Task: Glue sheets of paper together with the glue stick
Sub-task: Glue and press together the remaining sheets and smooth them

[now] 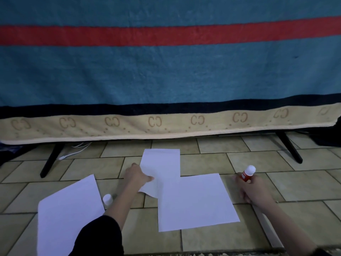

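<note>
Three white sheets lie on the tiled floor. My left hand (137, 175) pinches the left edge of the far sheet (163, 167), whose near corner curls up and overlaps the middle sheet (197, 202). A third sheet (68, 215) lies at the near left, partly under my left arm. My right hand (252, 189) grips a red glue stick (247, 173) with its white cap on, to the right of the middle sheet. A second white-capped glue stick (107, 199) stands between the left sheet and my left forearm.
A blue blanket with a red stripe and a beige border (166, 124) hangs across the back. Two black angled legs (51, 159) (290, 147) stand beneath it, and a white cable (77, 150) lies by the left leg. A pale strip (267, 226) lies under my right forearm.
</note>
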